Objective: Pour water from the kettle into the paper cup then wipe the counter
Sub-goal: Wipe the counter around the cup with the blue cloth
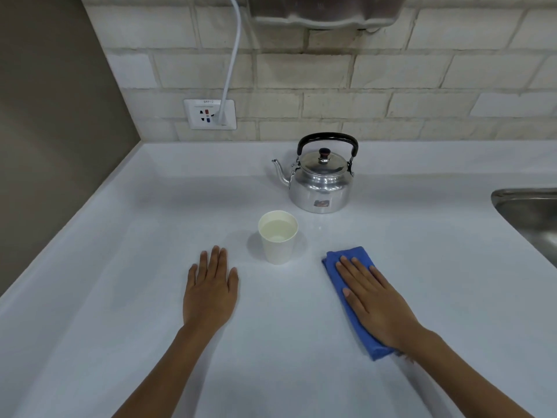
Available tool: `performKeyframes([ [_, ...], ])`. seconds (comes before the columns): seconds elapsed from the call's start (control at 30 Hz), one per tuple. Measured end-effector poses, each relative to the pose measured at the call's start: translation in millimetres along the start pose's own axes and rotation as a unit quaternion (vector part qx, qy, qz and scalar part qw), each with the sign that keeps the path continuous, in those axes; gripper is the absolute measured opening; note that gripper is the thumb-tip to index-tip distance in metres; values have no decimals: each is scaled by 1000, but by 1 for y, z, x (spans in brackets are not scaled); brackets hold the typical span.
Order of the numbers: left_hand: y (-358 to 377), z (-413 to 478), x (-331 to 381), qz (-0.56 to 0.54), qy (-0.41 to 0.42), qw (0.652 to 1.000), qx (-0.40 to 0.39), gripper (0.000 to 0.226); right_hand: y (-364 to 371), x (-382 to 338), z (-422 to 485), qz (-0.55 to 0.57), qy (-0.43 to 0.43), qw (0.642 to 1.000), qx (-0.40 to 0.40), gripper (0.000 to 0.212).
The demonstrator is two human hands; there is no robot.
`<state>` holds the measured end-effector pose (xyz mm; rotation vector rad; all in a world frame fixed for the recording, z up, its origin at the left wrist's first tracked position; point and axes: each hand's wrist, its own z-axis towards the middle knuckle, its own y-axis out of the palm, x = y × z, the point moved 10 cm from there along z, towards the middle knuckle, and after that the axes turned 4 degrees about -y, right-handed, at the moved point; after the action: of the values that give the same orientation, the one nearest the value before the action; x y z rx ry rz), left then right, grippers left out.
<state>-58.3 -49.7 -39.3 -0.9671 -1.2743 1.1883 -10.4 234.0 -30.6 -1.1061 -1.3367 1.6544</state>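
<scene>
A shiny metal kettle point(321, 179) with a black handle stands upright at the back of the white counter point(120, 236), spout pointing left. In front of it a white paper cup point(278, 236) holds water nearly to the rim. My left hand point(211, 291) lies flat on the counter, palm down, left of the cup and holding nothing. My right hand point(376, 303) presses flat on a folded blue cloth point(343, 257) to the right of the cup; the cloth's middle is hidden under the hand.
A steel sink point(530, 218) is set into the counter at the right edge. On the tiled back wall a socket plate point(200, 114) carries a plugged-in white cable point(235, 49). A grey wall closes the left side.
</scene>
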Motion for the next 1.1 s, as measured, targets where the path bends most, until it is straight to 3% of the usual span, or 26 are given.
performKeyframes([
  [0.17,2,1,0,-6,-8,1000,-8,55,-11,53,27,-17,141,990,5,51],
  [0.27,4,1,0,-11,-8,1000,-15,56,-7,50,30,-15,190,982,1,52],
  [0.5,2,0,1,-22,-9,1000,-13,55,8,-50,13,-17,131,990,46,55],
  [0.67,-1,-1,3,-18,-4,999,-44,54,14,-99,7,42,73,996,22,54],
  [0.77,-6,-2,5,-23,-11,994,-105,53,-9,-78,12,180,74,979,54,49],
  [0.9,-33,-28,54,-6,50,995,-81,51,-50,-8,21,197,137,960,145,42],
  [1.0,-36,-69,124,-62,149,984,-72,51,-46,29,36,185,165,962,113,42],
  [1.1,-18,-87,174,-76,173,977,-99,52,-30,41,45,234,173,953,89,42],
])
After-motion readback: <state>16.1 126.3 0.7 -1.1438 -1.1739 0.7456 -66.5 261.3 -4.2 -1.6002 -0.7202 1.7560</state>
